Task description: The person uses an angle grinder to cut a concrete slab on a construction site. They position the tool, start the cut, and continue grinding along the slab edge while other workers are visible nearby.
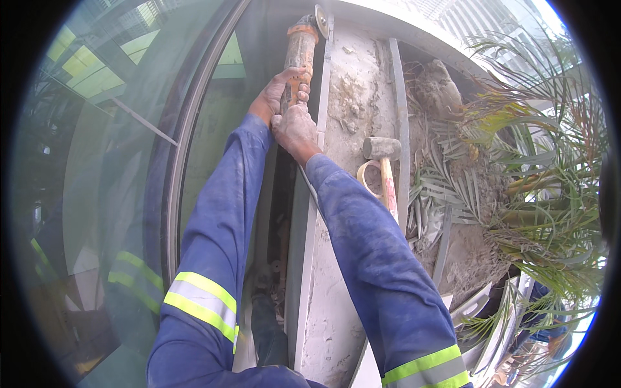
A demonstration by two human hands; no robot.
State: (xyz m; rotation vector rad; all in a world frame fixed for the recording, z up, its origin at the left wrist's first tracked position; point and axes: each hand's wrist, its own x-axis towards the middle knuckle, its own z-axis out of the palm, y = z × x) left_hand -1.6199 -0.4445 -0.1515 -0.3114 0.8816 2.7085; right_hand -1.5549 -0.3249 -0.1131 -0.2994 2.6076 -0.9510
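An orange, dust-covered angle grinder is held out ahead of me at the top of the head view. Around its body wraps my left hand. Closer to me, my right hand grips the rear of the grinder, its knuckles pale with dust. The round disc stands edge-on beside the upper left edge of a dusty ledge; whether it touches the edge I cannot tell. A cord runs down from behind my right hand.
A mallet and a roll of tape lie on the ledge, right of my forearm. Glass panels in a dark frame stand at left. To the right is a planter bed with a rock and palm fronds.
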